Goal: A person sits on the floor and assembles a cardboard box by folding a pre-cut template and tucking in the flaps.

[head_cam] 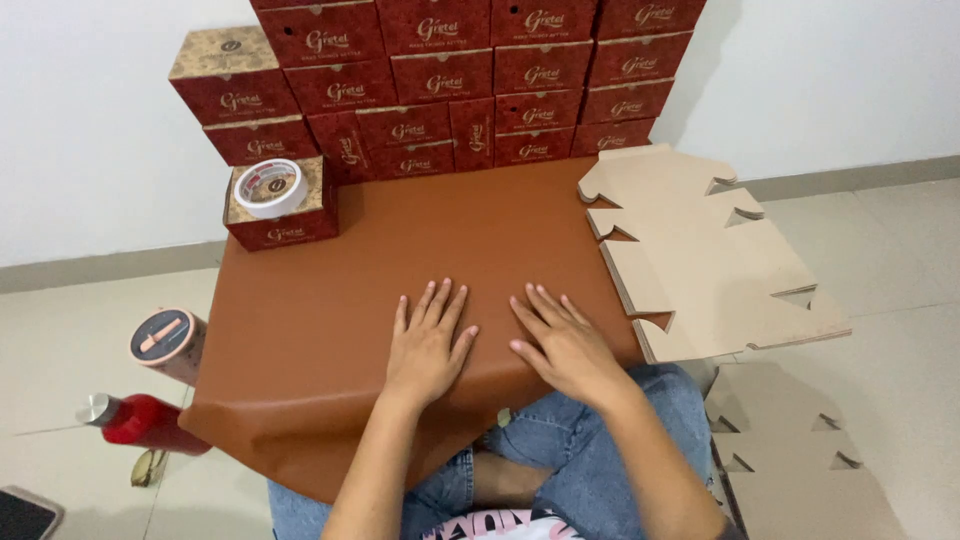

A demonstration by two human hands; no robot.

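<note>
Both of my hands lie flat, palms down and fingers spread, on a brown leather-like board across my lap. My left hand rests near the middle of its front part. A little to its right, my right hand lies close to the board's right edge. Neither hand holds anything. A stack of flat, die-cut cardboard box blanks lies on the board's right side, just beyond my right hand.
Red-and-gold boxes are stacked against the white wall at the back. One single box carries a roll of tape. A round tin, a red bottle and a phone sit on the floor at left. More cardboard blanks lie at lower right.
</note>
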